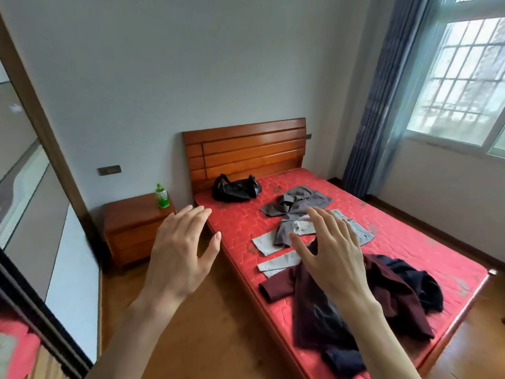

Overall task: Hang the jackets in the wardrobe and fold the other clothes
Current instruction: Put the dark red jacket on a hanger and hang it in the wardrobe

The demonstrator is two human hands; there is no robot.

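Clothes lie spread on a red mattress (396, 214). A grey jacket (297, 206) lies crumpled toward the headboard, over light grey trousers (276, 262). A maroon jacket (322, 318) is draped over the near bed edge, with a dark navy garment (418, 280) beside it. My left hand (180, 255) is raised in the air over the floor, fingers straight, holding nothing. My right hand (330, 253) hovers above the maroon jacket, fingers spread and empty. The wardrobe's mirrored sliding door (41, 214) is at the left.
A black bag (236, 188) sits by the wooden headboard (246, 151). A wooden nightstand (134, 228) with a green bottle (161, 196) stands left of the bed. Wood floor (213, 337) runs between bed and wardrobe. A curtain (382, 105) and window (470, 77) are at the right.
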